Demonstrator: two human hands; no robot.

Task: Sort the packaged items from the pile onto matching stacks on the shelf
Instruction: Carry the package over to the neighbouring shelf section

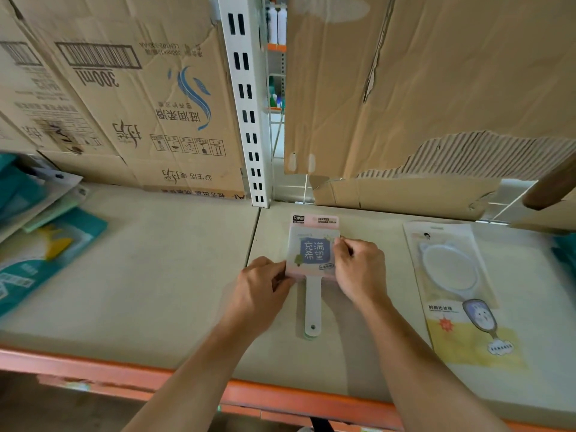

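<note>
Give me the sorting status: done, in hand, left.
Done: a bagged mirror lies flat on the shelf at right. In hand: left hand and right hand pinch the pink mirror pack, which rests on the shelf. Left: teal packages lie jumbled at far left.

Soft, even, slightly dim light; only faint shadows on the shelf (156, 275). Wide-angle distortion bends the post (249, 120) and edges. Far left, the packages (46, 244) are blurred; centre sharp.
</note>
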